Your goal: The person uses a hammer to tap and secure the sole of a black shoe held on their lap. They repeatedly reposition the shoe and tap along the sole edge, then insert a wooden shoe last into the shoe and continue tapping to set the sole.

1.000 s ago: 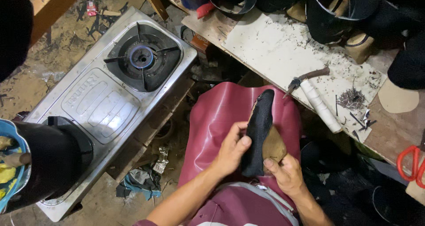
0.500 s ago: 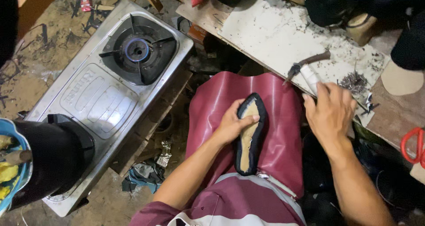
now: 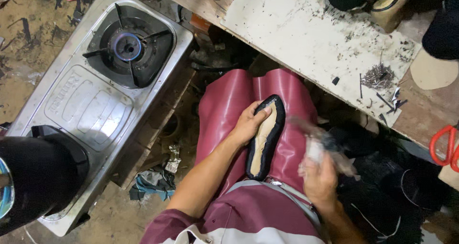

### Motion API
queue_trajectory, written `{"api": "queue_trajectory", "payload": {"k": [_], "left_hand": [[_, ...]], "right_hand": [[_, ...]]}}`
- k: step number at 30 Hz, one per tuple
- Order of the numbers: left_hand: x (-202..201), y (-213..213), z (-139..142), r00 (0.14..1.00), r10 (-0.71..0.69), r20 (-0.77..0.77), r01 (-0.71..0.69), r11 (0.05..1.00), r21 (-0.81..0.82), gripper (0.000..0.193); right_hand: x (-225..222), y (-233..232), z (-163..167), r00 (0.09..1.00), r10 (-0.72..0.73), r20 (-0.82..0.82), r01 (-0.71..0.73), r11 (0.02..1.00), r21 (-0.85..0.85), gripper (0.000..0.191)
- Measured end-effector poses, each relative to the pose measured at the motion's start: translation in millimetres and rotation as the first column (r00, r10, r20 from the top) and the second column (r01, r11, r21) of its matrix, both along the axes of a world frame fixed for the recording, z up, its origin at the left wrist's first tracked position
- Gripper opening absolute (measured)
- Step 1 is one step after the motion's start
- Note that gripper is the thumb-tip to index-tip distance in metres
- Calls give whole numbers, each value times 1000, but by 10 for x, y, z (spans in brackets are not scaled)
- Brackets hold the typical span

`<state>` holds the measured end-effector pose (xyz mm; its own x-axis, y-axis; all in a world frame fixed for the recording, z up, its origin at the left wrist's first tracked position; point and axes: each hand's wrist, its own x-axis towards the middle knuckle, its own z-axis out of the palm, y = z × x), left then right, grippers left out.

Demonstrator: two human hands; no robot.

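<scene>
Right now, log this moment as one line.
left hand: steadies shoe upper on lap | right hand: grips blurred tool | stove: left

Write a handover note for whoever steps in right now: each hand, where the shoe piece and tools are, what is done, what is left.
Left hand: presses the black shoe upper with the tan insole facing up against the maroon apron on the lap.
Right hand: blurred in motion beside the shoe, gripping a pale-handled tool; its head is too blurred to identify.
Nearby: pile of small nails on the scuffed white workboard; red-handled scissors at the right edge; steel gas stove to the left.
Done: black edge lies folded around the insole rim.
Left: no fastening visible yet; check the rim.
</scene>
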<state>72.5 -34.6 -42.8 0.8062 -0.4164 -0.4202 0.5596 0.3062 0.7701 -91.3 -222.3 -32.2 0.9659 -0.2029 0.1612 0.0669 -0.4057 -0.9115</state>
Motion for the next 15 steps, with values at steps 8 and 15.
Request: {"api": "queue_trajectory", "payload": {"k": [8,15], "left_hand": [[-33,-9,-76,999,-13,45,11,998,59,38],[-38,16,-147,992,-24,126,6,990,139,38]], "right_hand": [[-249,42,-134,998,-6,63,-11,963,269,27],[-185,91,-233,948,-13,-318,17,1000,10,29]]}}
